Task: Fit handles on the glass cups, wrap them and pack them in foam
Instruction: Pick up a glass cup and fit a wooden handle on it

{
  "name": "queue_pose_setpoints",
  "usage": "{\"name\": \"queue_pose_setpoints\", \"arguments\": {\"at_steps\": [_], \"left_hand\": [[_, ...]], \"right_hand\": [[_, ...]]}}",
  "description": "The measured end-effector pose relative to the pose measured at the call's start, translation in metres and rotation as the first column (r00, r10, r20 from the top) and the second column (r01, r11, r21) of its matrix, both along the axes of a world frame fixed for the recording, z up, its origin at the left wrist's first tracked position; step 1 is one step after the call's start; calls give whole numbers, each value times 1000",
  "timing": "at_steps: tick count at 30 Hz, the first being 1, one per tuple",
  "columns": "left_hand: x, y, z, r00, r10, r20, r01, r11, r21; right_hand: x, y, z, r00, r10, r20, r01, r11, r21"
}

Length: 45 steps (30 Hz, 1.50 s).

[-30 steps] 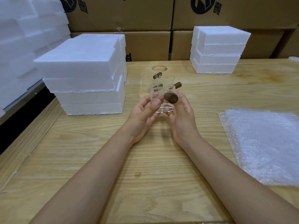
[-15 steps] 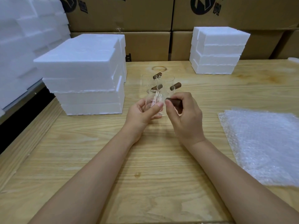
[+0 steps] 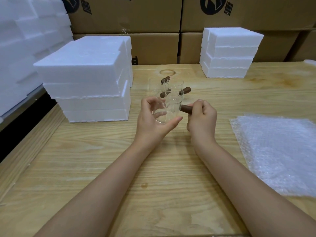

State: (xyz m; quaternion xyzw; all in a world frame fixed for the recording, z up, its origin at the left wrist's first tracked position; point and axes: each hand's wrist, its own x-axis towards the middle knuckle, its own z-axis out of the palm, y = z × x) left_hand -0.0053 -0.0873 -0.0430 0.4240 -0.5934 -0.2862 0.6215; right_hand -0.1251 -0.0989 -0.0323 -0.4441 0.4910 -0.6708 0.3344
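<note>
My left hand [image 3: 153, 117] grips a clear glass cup [image 3: 166, 111] tipped on its side above the wooden table, fingers curled round its wall. Against the cup's right side sits a dark brown wooden handle [image 3: 186, 108], which my right hand [image 3: 201, 118] pinches between thumb and fingers. Behind the held cup stand three more glass cups [image 3: 171, 88] with brown handles fitted, partly hidden by the cup in my hand.
A tall stack of white foam blocks [image 3: 89, 79] stands at the left, a smaller foam stack [image 3: 229, 52] at the back right. Bubble wrap sheets [image 3: 277, 151] lie at the right. Cardboard boxes [image 3: 153, 23] line the back wall.
My left hand has turned the cup onto its side and curled further round it. My right hand has shifted right and now holds the handle out against the cup's side.
</note>
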Motion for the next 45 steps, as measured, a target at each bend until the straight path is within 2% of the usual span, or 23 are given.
{"name": "queue_pose_setpoints", "arguments": {"at_steps": [4, 6, 11, 18, 22, 25, 28, 31, 34, 39, 43, 45], "left_hand": [[-2, -1, 1, 1000, 13, -17, -12, 999, 42], [-2, -2, 1, 997, -17, -80, 25, 995, 99], [2, -4, 3, 967, -141, -211, 192, 951, 241], [10, -6, 5, 877, -315, -362, 437, 836, 332], [16, -7, 5, 815, -379, -438, 542, 767, 343], [18, -6, 8, 801, -382, -462, 564, 742, 363], [18, -6, 8, 800, -354, -485, 555, 745, 371], [18, -5, 8, 783, -368, -501, 561, 767, 312], [17, -5, 8, 804, -356, -477, 516, 816, 261], [10, -2, 4, 955, -183, -233, 216, 968, 127], [3, -1, 0, 995, -85, -57, 83, 996, -39], [2, -1, -2, 999, -45, 15, 47, 992, -114]], "right_hand": [[1, 6, 2, 996, -40, -84, 30, 993, -117], [2, 9, 3, 993, -51, -107, 31, 983, -178], [2, 18, 4, 967, 30, -255, -111, 944, -310], [2, 21, 3, 913, 92, -398, -262, 879, -398], [1, 22, 6, 895, 194, -401, -348, 867, -357], [1, 24, 10, 890, 230, -394, -380, 851, -361], [3, 27, 13, 885, 284, -368, -412, 846, -338], [6, 28, 15, 902, 325, -283, -409, 853, -324], [7, 26, 14, 922, 318, -221, -379, 862, -337], [0, 18, 1, 969, 167, -184, -207, 951, -229], [-4, 10, -1, 986, 35, -166, -58, 989, -138], [-4, 8, -1, 992, 33, -125, -44, 996, -81]]}}
